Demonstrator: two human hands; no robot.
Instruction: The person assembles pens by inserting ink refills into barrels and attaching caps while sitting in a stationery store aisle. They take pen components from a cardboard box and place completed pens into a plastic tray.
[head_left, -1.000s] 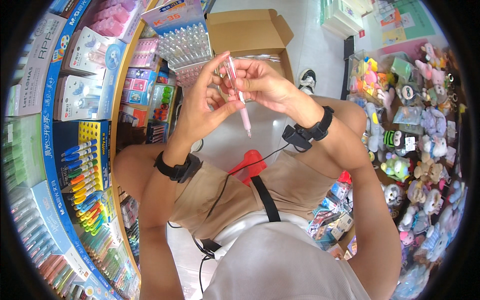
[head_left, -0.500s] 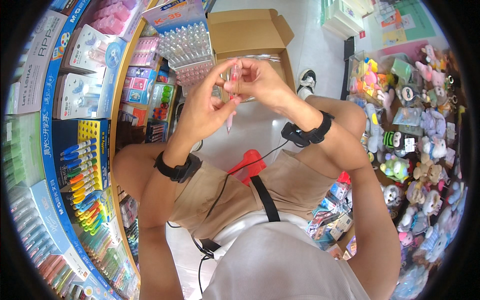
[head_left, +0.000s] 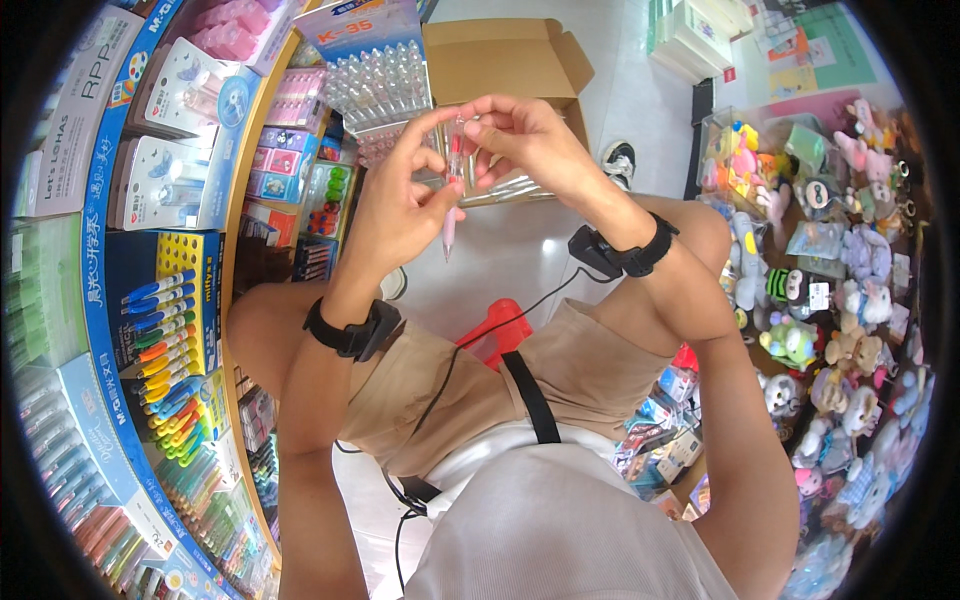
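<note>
A clear pen [head_left: 449, 232] with a pink grip and a red part inside stands nearly upright in front of me, tip down. Fingers of my left hand [head_left: 402, 205] close round its middle and lower barrel. The thumb and index finger of my right hand [head_left: 535, 150] come together at its upper end, the other fingers loosely curled. Just beyond my hands lies an open cardboard box [head_left: 505, 65], with several clear, slender items in its near part. To the box's left is a display stand [head_left: 378, 25] holding rows of clear-topped pens [head_left: 375, 85].
Shelves of pens and stationery [head_left: 165, 350] line my left side. Plush toys and keychains [head_left: 840, 260] fill the right. A red plastic object [head_left: 497, 330] is between my legs, and a black cable [head_left: 500, 325] runs across my lap from the wrist straps.
The pen and my left hand have shifted slightly left. My right hand has moved up along the pen and loosened, with its fingers more apart, uncovering more of the barrel.
</note>
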